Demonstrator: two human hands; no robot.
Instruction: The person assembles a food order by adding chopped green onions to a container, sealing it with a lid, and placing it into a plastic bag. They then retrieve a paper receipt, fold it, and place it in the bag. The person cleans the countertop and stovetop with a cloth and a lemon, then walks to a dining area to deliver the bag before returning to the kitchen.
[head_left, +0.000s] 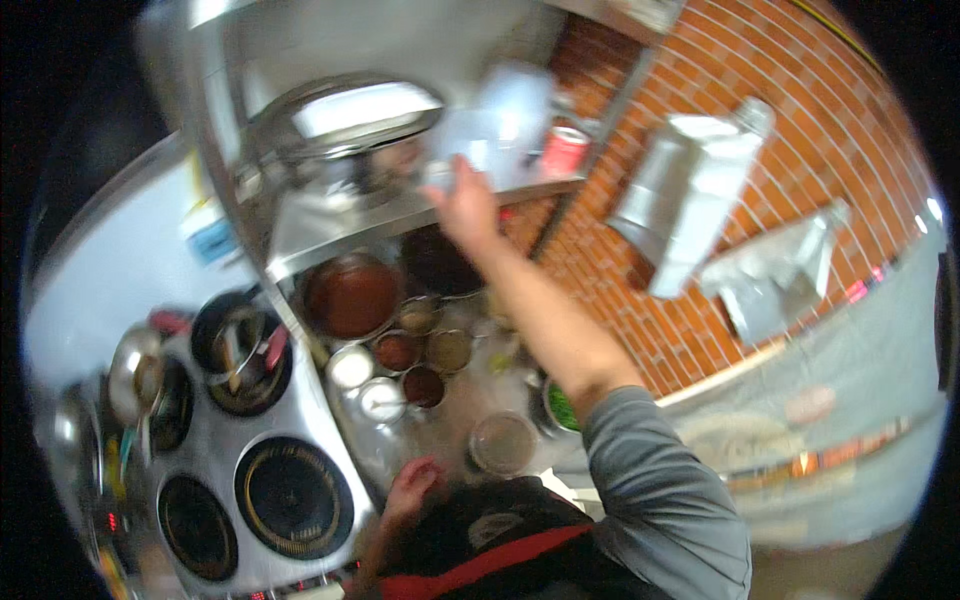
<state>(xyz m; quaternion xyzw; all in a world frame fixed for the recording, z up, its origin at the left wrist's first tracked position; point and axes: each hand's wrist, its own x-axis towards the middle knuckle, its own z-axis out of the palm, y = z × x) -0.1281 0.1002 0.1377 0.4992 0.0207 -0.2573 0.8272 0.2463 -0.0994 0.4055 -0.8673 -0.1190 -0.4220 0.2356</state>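
My right hand (466, 206) is stretched up to a metal shelf (360, 234), thumb and fingers spread at a small whitish object (439, 177). Blur hides whether the hand grips it or only touches it. Behind the fingers is a translucent plastic container (517, 105), with a red can (565, 151) to its right. Low over the counter, near my body, my left hand (415, 480) has loosely curled fingers and nothing visible in it. A round clear-topped container (503, 444) stands to the right of that hand.
Under the shelf are a large pot of reddish-brown sauce (354, 296) and several small tubs, one holding white contents (351, 367). To the left, a cooktop (294, 496) carries pans (240, 352). A bowl of chopped greens (561, 405) is partly behind my right arm. Metal holders (690, 195) hang on the brick-patterned wall.
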